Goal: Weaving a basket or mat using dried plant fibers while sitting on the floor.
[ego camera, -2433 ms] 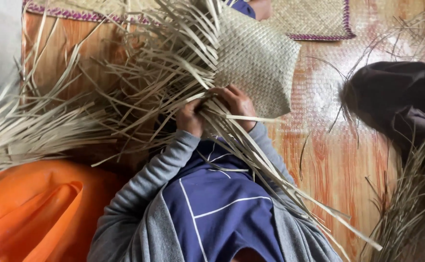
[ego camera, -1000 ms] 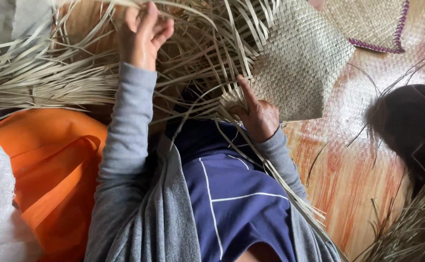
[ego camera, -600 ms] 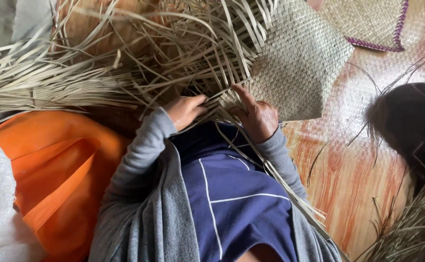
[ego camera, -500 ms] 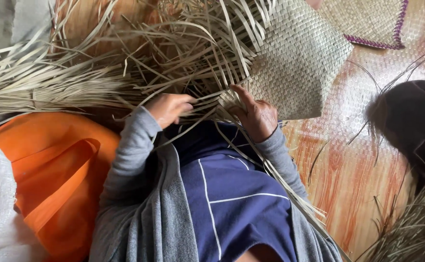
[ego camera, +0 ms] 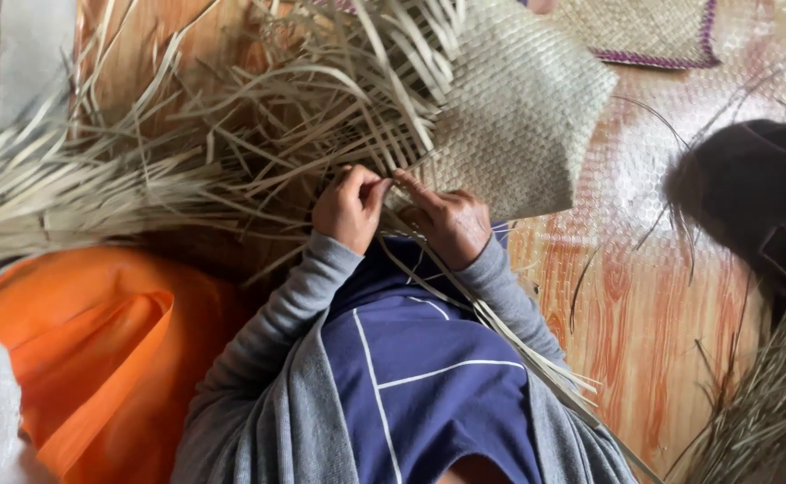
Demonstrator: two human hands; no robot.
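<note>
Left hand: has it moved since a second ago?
Yes. The left hand came down from high among the loose straw strips to the edge of the woven mat, and now sits beside the right hand.

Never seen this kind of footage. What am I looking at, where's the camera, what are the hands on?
There is no machine here: a person works with two bare hands. The single camera sits on that person's head and looks down over grey sleeves and a blue lap.

The left hand and right hand meet at the edge of a partly woven mat, each pinching thin pale strips that fan out loose from the woven part.

Around them: a floor covering with wood-grain print, an orange cloth at left, a finished mat with purple edging at top, a dark shape at right that I cannot identify.
</note>
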